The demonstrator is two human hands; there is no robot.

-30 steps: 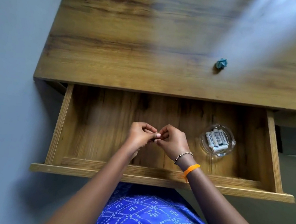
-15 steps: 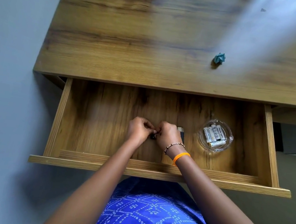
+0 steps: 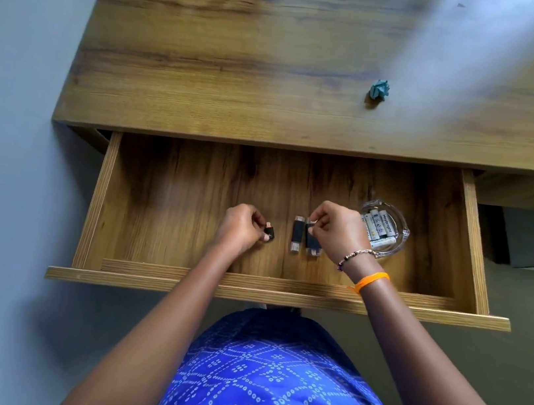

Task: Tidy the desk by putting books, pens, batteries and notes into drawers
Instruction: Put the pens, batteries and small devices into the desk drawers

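I find the drawer (image 3: 105,199) pulled fully out from under the table (image 3: 245,60). Inside, at its right, stands a clear glass dish (image 3: 395,237) holding several white batteries (image 3: 377,229). One battery carries black lettering that looks like "Heybright"; I cannot confirm the spelling, and the print on the others is too small to read.

On the drawer floor near the middle lie two small black sticks side by side, each with a metal plug end; they look like flash drives. The left stick (image 3: 296,232) lies free. The right stick (image 3: 311,242) is partly covered by the right hand (image 3: 337,233), whose thumb and forefinger pinch its far end, so that grip is grasping the stick. The left hand (image 3: 239,229) is curled, its fingertips pinching a smaller black piece (image 3: 268,233) with a pale tip; that grip is grasping the piece, and most of it is hidden by the fingers.

On the table, well apart from the drawer, sits a crumpled teal paper ball (image 3: 378,89). I cannot tell whether anything is written on it.

The right wrist wears a bead bracelet (image 3: 354,255) and an orange band (image 3: 372,280).
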